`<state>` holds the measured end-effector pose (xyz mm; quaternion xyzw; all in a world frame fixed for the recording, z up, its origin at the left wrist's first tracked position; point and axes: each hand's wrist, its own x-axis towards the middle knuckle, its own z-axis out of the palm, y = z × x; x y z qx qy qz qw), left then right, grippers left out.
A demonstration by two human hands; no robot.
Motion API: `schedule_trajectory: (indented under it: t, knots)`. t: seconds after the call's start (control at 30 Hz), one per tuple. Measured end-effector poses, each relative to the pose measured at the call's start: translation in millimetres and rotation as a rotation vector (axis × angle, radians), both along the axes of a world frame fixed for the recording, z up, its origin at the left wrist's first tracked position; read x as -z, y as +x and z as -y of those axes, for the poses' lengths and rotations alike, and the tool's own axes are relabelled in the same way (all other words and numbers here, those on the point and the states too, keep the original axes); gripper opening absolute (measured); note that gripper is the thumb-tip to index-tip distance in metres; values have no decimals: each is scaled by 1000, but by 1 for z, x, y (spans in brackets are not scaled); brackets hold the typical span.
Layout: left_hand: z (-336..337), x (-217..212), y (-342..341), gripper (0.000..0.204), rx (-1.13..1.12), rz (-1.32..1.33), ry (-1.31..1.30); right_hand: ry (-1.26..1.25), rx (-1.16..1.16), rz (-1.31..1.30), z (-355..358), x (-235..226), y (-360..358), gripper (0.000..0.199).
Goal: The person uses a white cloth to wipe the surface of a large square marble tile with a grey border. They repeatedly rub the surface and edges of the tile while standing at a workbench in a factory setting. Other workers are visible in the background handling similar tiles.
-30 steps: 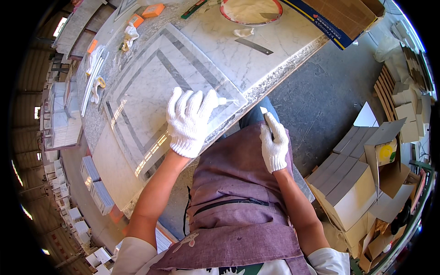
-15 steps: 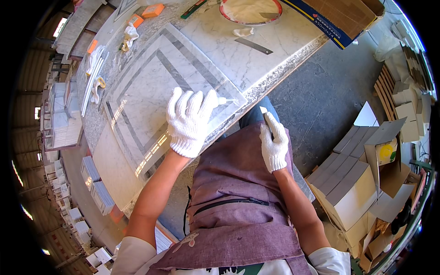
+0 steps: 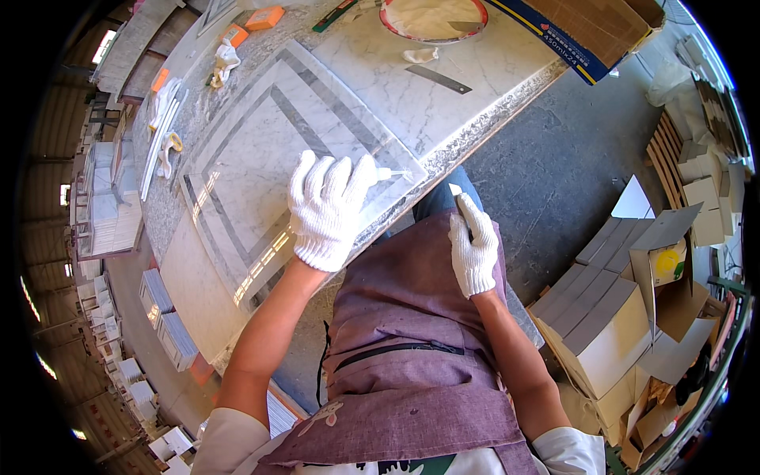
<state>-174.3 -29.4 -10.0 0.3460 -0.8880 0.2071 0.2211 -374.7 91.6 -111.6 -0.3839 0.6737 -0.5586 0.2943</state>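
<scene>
My left hand (image 3: 328,206), in a white knitted glove, is over the near part of a marble panel (image 3: 265,142) with grey inlaid bands. Its fingers curl round a small bottle with a white nozzle (image 3: 385,173); the thin tip points at the panel's right corner, and the glove hides the bottle's body. My right hand (image 3: 475,249), gloved alike, is held closed in front of my apron (image 3: 408,317), off the table edge. A small pale flat piece (image 3: 455,190) sticks out past its fingertips, too little of it showing to name.
A metal ruler-like strip (image 3: 438,79) and a round tub of cream paste (image 3: 433,17) lie beyond the panel. An open cardboard box (image 3: 590,32) stands at the table's far right. Cartons (image 3: 602,317) are stacked on the right. White rods (image 3: 162,146) and crumpled gloves (image 3: 226,63) lie left.
</scene>
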Motion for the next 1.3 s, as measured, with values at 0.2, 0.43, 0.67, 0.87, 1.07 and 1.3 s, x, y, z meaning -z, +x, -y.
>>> schedule_trajectory:
  t: [0.2, 0.43, 0.67, 0.87, 1.07, 1.3]
  knots:
    - [1, -1, -1, 50, -1, 14, -13, 4, 5, 23, -1, 4, 0, 35]
    - [2, 1, -1, 49, 10, -10, -33, 6, 7, 11, -1, 1, 0, 36]
    - [0, 0, 3, 51, -80, -131, 33, 59, 0, -51, -1, -11, -1, 34]
    - [-32, -6, 40, 39, -274, -1184, 527, 48, 12, -11, -3, -3, 0, 34]
    - [-42, -10, 181, 25, -419, -1423, 279, 91, 27, 17, -4, -11, 4, 36]
    - [-77, 38, 300, 20, -598, -1386, 257, 57, 42, 22, -4, -8, 7, 37]
